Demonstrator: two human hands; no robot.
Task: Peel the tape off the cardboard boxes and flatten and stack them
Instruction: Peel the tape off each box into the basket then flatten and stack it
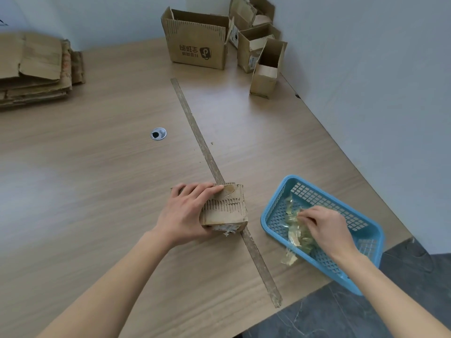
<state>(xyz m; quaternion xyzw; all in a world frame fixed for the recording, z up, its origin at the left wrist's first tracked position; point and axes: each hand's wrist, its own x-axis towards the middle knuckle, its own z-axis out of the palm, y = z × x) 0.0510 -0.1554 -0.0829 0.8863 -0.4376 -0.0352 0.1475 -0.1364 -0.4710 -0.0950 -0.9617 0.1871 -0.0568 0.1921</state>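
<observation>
Box under left hand; right hand in basket.

The worktop lies bare across the left and middle of the frame, broken only by a round cable grommet. Flattened cardboard blocks the upper left edge. Open boxes crowd the top centre and right corner against the wall. A blue basket fills the lower right edge, beside the small box at centre.
</observation>
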